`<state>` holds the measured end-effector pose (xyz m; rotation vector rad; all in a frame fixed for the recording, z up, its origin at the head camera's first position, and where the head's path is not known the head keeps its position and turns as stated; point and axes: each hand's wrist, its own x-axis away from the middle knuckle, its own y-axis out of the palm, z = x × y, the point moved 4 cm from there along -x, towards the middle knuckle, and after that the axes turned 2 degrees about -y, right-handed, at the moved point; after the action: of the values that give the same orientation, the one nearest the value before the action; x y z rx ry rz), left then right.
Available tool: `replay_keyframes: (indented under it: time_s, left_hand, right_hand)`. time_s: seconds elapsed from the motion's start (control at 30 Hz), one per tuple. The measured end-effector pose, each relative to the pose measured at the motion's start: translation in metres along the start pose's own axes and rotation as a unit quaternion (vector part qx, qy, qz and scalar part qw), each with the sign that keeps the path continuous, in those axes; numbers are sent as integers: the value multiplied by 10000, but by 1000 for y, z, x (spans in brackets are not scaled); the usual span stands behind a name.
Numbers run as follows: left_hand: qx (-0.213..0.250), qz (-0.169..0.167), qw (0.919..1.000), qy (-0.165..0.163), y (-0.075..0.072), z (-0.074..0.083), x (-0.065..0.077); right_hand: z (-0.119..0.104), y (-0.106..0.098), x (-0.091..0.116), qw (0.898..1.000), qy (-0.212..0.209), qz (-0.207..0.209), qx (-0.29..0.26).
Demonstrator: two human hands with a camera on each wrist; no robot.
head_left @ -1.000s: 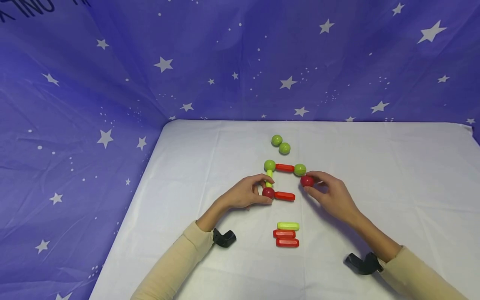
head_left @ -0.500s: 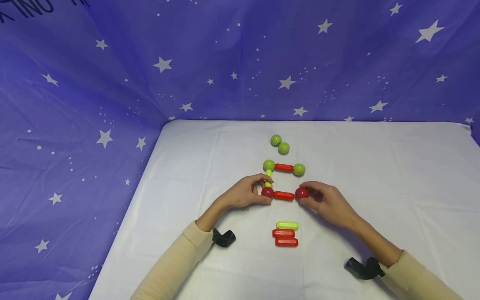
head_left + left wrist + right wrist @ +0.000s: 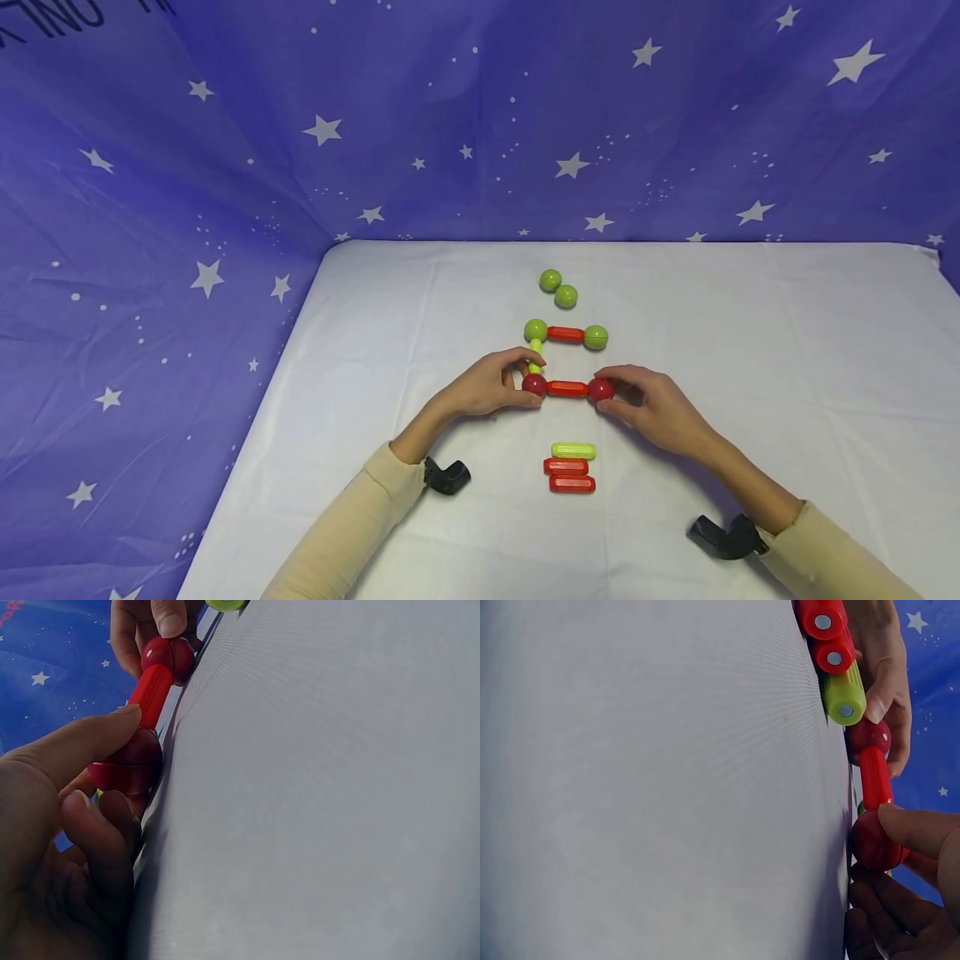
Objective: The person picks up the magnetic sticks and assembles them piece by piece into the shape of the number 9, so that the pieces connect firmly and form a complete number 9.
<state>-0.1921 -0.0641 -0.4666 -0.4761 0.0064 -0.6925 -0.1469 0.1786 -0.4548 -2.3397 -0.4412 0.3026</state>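
My left hand [image 3: 491, 385] grips the left red ball [image 3: 534, 384] between thumb and fingers. With my right hand [image 3: 656, 408] I pinch the right red ball [image 3: 600, 390]. A red rod [image 3: 567, 389] joins the two red balls, its ends touching both. From the left red ball a yellow-green rod [image 3: 536, 346], partly behind my left fingers, runs up to a green ball [image 3: 536, 331]. A further red rod [image 3: 566, 334] links that one to another green ball [image 3: 596, 337]. In the left wrist view the red rod [image 3: 152, 694] lies straight between both hands.
Nearer the front lie a loose yellow-green rod [image 3: 573, 451] and two red rods [image 3: 572, 483], side by side. Two loose green balls [image 3: 566, 296] touch each other farther back. All rest on a white-covered table [image 3: 750, 333], with a starry blue cloth [image 3: 450, 100] behind.
My right hand has brought its red ball toward me and left, from beside the far green ball onto the red rod's free end. My left hand has kept its grip.
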Motion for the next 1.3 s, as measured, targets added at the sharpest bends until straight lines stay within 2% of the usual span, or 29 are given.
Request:
replay_keyframes:
  time_s: [0.57,0.83,1.3]
  left_hand:
    - [73,-44,9999,-86,1,-4,-1]
    - [20,-32,10000,-69,1,-4,-1]
    - [8,-3,10000,-39,1,-3,-1]
  right_hand:
    - [4,1,4,9999,-31,-41,-98]
    - [2,0,7,9998,84,-127,-147]
    - [-2,-5,26,9994,99,185,-275]
